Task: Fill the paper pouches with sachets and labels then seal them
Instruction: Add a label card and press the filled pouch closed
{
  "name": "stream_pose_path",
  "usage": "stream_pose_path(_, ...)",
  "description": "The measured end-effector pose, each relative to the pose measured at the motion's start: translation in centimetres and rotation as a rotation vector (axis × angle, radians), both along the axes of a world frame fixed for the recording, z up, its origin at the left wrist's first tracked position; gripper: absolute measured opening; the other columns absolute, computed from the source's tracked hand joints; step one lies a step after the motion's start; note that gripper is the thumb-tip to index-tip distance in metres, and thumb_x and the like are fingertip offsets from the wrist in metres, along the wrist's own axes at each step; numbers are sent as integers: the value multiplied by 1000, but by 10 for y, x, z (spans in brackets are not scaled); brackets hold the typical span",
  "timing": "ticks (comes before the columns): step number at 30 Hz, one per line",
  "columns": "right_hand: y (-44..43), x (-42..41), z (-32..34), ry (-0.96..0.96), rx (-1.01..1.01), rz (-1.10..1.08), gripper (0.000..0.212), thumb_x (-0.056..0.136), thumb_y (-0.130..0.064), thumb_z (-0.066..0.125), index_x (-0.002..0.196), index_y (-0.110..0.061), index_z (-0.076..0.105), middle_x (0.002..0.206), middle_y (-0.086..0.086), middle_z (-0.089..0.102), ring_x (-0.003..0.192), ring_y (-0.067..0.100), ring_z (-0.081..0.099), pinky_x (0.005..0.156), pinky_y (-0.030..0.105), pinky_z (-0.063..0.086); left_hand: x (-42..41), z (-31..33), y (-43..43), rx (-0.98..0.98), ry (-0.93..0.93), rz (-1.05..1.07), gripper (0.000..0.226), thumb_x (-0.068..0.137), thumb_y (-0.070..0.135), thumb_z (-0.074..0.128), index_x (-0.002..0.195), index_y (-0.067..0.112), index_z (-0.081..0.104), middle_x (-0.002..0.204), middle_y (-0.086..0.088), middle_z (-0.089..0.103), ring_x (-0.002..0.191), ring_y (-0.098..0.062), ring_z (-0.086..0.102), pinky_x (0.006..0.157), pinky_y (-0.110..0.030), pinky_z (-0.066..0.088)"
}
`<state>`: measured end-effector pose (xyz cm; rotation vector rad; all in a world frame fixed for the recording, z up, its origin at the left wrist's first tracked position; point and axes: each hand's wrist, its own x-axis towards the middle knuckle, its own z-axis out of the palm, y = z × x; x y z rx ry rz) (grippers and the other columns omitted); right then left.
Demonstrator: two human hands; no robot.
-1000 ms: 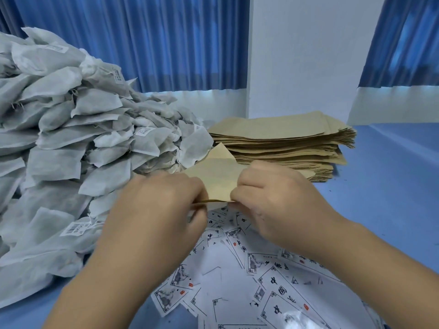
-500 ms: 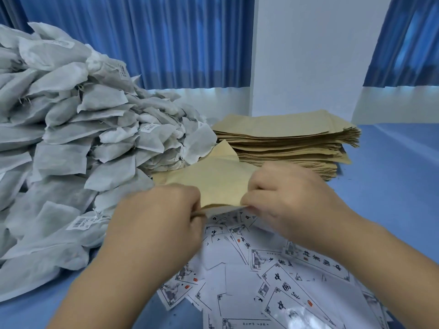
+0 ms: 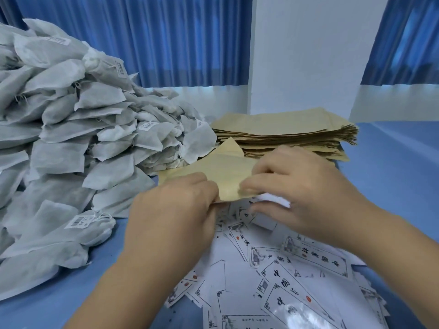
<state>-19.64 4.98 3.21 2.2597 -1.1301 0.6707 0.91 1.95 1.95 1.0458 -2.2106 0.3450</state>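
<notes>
The left hand (image 3: 175, 217) and right hand (image 3: 301, 193) pinch the kraft paper pouch (image 3: 223, 172) at its near edge, seemingly parting it for the white label (image 3: 273, 201)

Blue curtains (image 3: 180, 41) flank a white pillar (image 3: 308, 53) behind the blue table (image 3: 392, 176).

Two bare forearms reach in from 7 and 4 o'clock. The left hand (image 3: 175, 217) and right hand (image 3: 301, 193), knuckles up and fingers curled, both pinch the near edge of one paper pouch (image 3: 223, 167) at centre.
</notes>
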Motion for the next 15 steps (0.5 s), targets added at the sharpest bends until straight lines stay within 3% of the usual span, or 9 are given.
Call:
stream_pose_path(2,2,-10,7,-76,-43,8,12,83,-19,70,90,-11,75,85,4,66,76,29,59,66,41,48,4,3,-1,-18,62,2,26,69,10,81,61,14,56,61,5,49,52,-24,49,36,-26,33)
stream_pose_path(6,8,-15,14,-198,-218,14,15,90,-12,64,86,-4,76,77,8,66,70,28,57,68,28,43,4,7,1,-147,125,-42,13,72,7,67,65,11,57,65,0,52,57,-25,47,39,-27,29)
stream_pose_path(10,21,-10,31,-205,-325,38,12,89,-13,68,85,-3,74,74,9,65,68,28,53,69,27,40,5,5,-4,-247,229,-137,8,72,1,63,68,4,57,71,-6,50,64,-26,42,44,-32,32)
stream_pose_path(15,34,-14,22,-238,-221,67,11,85,-11,69,78,-2,70,72,5,62,67,22,50,66,29,42,-2,-3,-12,-146,235,-267,8,67,-5,63,74,-1,62,80,-10,56,70,-27,49,50,-38,41)
